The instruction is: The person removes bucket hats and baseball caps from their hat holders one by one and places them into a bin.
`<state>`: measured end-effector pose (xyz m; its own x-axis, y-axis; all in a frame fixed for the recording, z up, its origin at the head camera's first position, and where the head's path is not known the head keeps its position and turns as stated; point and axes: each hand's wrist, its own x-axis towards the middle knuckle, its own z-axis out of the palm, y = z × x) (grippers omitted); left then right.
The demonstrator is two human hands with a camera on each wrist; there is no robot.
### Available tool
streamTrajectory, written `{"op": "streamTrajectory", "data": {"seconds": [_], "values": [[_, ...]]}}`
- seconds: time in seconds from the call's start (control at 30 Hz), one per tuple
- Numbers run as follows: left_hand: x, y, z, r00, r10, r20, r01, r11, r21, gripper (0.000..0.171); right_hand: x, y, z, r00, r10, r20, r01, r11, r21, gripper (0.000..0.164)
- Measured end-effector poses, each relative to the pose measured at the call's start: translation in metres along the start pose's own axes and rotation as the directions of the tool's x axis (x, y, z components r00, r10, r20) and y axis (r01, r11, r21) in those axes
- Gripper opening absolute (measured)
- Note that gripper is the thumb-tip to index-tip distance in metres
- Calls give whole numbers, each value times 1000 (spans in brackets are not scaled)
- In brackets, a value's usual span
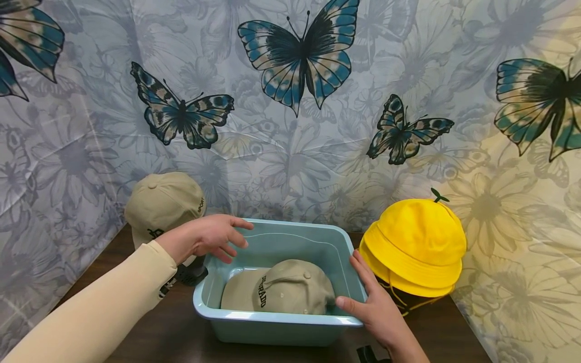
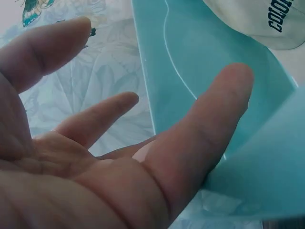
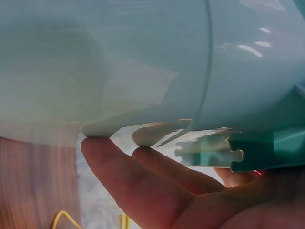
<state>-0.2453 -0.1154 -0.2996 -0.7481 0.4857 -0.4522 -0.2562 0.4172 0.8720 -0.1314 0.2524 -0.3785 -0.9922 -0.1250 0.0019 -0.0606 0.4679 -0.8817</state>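
Note:
A light blue plastic basin (image 1: 277, 330) stands on the dark table, holding a beige baseball cap (image 1: 297, 287) with dark lettering. My left hand (image 1: 213, 237) hovers over the basin's left back rim, fingers spread and nothing in it; the left wrist view shows the basin wall beyond those fingers. With thumb over the rim and fingers along the outside, my right hand (image 1: 374, 305) grips the basin's right side. In the right wrist view its fingertips (image 3: 97, 148) meet the outer wall. Behind my left wrist is another beige cap (image 1: 165, 199), partly hidden by that arm.
Right of the basin sits a yellow brimmed hat (image 1: 422, 242) with a green sprout on top and yellow cords hanging below. A cloth backdrop (image 1: 290, 166) printed with butterflies and flowers rises behind the wooden table (image 1: 159, 327).

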Motion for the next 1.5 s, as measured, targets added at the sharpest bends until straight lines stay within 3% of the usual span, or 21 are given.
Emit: {"op": "streamTrajectory", "data": {"seconds": [0.2,0.33,0.5,0.63,0.7,0.8,0.9,1.0,1.13,1.2,1.3,1.43,1.5], "values": [[-17,-2,-1,995,96,24,-96,995,-12,70,-1,1,0,1000,-12,-10,11,1000,-9,90],[-37,-8,-5,976,212,41,-212,977,10,72,-1,1,0,1000,-12,-10,12,1000,-9,90],[-66,-24,-14,922,376,92,-379,925,13,74,0,1,0,1000,-1,-7,1,1000,-2,90],[-90,-44,-21,866,497,63,-498,867,8,70,0,1,-1,1000,-4,-7,4,1000,-1,90],[-102,-56,-23,826,564,30,-564,826,14,69,-1,1,-1,1000,-3,-7,3,1000,-3,90],[-116,-78,-27,750,662,-20,-661,750,14,71,0,1,-1,1000,-3,-7,3,1000,-5,90],[-125,-103,-31,684,727,-58,-729,684,-35,72,0,1,-1,1000,-2,-7,2,1000,-6,90],[-129,-131,-36,641,758,-121,-767,634,-94,73,0,1,0,1000,1,-6,-1,1000,-4,90],[-126,-167,-46,587,787,-189,-801,531,-275,71,0,1,0,1000,11,4,-11,1000,-9,91],[-122,-183,-52,581,782,-225,-795,486,-364,68,0,1,0,1000,13,6,-13,1000,-11,91],[-114,-203,-58,579,777,-245,-752,394,-529,64,0,1,0,1000,12,5,-12,1000,-15,92],[-102,-223,-65,560,797,-226,-608,210,-766,62,1,1,0,1000,-2,-3,2,1000,-17,91],[-97,-231,-68,554,803,-220,-541,146,-828,62,1,1,0,1000,-6,-4,6,1000,-19,90]]}}
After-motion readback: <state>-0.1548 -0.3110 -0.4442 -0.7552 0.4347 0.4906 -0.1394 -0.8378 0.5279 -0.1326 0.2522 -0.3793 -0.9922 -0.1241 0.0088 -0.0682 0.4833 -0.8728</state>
